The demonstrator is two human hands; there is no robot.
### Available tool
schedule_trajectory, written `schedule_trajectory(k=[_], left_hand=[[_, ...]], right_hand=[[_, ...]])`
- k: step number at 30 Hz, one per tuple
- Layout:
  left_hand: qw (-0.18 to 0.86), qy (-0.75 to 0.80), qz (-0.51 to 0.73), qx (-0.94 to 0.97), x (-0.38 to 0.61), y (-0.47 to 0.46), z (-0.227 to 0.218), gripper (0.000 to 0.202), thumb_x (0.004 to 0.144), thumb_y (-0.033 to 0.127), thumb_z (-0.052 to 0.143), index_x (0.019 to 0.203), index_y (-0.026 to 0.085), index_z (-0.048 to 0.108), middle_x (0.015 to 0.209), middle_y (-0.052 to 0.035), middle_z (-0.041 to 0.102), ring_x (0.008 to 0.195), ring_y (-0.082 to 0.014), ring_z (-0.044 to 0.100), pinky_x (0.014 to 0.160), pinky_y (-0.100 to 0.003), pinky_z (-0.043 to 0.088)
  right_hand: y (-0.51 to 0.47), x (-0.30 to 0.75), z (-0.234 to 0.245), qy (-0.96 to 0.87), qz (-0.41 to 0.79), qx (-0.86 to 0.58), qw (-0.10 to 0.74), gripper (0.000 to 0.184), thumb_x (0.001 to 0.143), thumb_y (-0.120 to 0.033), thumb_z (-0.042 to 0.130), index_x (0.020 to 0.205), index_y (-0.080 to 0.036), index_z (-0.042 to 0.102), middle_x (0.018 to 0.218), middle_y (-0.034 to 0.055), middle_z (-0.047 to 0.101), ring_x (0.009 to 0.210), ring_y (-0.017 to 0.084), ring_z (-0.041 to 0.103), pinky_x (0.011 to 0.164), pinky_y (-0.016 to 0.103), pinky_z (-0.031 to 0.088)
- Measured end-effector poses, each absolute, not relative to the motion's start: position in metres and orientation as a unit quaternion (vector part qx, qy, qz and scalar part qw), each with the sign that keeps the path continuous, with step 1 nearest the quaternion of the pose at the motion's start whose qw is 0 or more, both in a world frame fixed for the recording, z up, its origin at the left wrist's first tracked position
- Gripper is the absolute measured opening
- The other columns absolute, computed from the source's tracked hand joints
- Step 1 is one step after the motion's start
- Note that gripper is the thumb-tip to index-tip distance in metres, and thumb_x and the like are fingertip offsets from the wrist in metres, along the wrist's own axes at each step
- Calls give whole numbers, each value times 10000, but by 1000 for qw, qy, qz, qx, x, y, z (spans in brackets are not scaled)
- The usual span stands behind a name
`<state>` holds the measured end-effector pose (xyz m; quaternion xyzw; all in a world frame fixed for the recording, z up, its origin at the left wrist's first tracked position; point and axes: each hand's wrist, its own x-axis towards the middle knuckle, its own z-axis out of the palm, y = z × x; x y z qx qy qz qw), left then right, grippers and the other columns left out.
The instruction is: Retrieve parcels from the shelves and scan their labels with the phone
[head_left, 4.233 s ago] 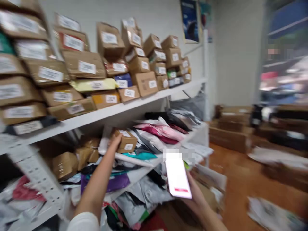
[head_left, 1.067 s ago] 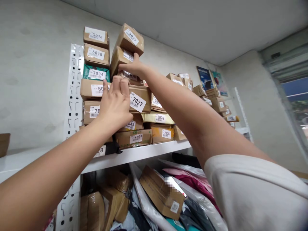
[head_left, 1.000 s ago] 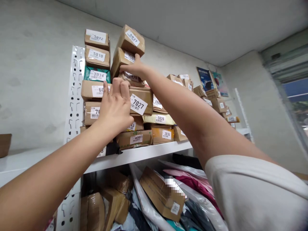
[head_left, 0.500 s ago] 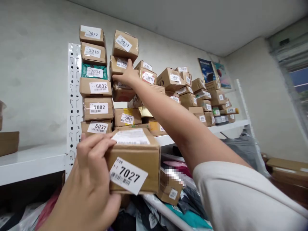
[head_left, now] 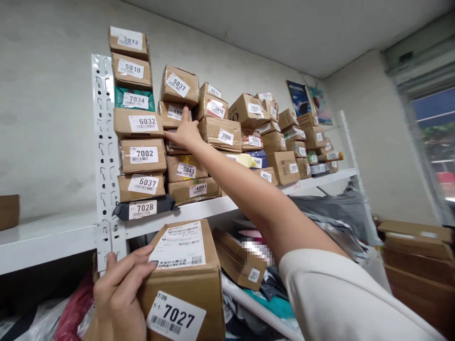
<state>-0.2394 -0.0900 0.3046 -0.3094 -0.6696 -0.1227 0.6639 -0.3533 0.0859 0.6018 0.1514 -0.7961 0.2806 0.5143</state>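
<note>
While the left grip [head_left: 119,293] clasps the 7027 carton [head_left: 186,282] by its left side, out in front of the shelf [head_left: 208,209], and the right grip [head_left: 186,133] lies spread against the stacked boxes [head_left: 164,113], that carton looks stiff, probably light, best held by opposite sides or from underneath

Grey wall [head_left: 53,118], white metal shelving [head_left: 213,206], two posters [head_left: 297,99], daylit opening [head_left: 435,113] far right.

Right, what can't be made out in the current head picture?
All head view:
Brown cardboard box labelled 7027: lower part cut off by the bottom edge.
Brown cardboard box with a label starting 100: label's end hidden by the right hand.
Bright white item at the tilted brown cardboard box: details covered by pixelation.
</note>
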Motion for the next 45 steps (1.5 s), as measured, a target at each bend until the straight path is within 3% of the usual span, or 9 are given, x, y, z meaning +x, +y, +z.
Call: schedule_trajectory(k=[6,12,15,18,20,27,36,41,45], left_hand=[[635,-680,-50,-363,-250,-107,304,593,583,377,720,1110,201,513,1150,-128,627,984,-300,655,1114,-560,381],[652,-668,-58,-353,-251,-108,302,511,632,529,693,998,214,524,1042,-102,638,880,-291,661,1004,-552,442],[653,-671,-61,-345,-259,-116,293,540,616,493,709,1040,216,523,1106,-113,629,921,-299,659,1025,-560,442],[636,-692,-60,-336,-261,-122,287,660,561,465,743,1122,216,499,1148,-126,622,980,-321,649,1044,-586,429],[627,-704,-59,-329,-258,-122,286,707,542,445,753,1152,212,484,1155,-135,618,989,-327,649,1027,-591,440],[628,-699,-67,-335,-254,-117,288,681,536,412,747,1133,210,489,1140,-129,618,982,-319,655,1008,-575,450],[629,-707,-68,-316,-254,-117,281,666,539,322,717,1151,217,475,1130,-124,617,994,-328,653,999,-595,460],[644,-694,-77,-312,-251,-108,290,575,567,318,675,1101,217,487,1082,-129,629,943,-329,664,949,-600,495],[664,-678,-113,-295,-245,-106,273,524,606,381,685,1083,243,519,1035,-105,634,879,-329,674,881,-598,544]], right_hand=[[89,-347,606,-764,246,154,576,1052,825,-585,692,1503,-41,99,1388,305,329,1206,432,522,1046,532,409],[99,-348,612,-759,251,185,572,1288,783,-610,718,1496,-76,-212,1444,333,301,1218,427,532,1079,547,376],[107,-352,621,-761,244,204,565,1186,858,-642,582,1483,-109,-274,1499,329,257,1319,446,447,1122,598,287],[109,-356,632,-746,256,213,577,1013,934,-616,458,1518,-125,-207,1499,295,283,1348,428,431,1132,586,263],[108,-357,638,-734,267,216,585,956,943,-567,468,1547,-120,-124,1479,275,317,1330,418,457,1122,558,291],[100,-353,647,-726,265,226,594,759,964,-379,451,1565,-128,61,1443,227,386,1240,387,536,1064,493,382],[99,-368,649,-746,214,201,598,718,1006,-393,380,1581,-157,21,1400,217,426,1279,424,488,1087,561,309],[99,-358,642,-747,192,196,605,673,1012,-365,398,1580,-149,110,1339,197,481,1244,389,527,1071,505,364],[121,-324,605,-722,152,222,638,680,1000,-384,432,1582,-155,166,1308,163,533,1232,322,538,1064,420,403]])
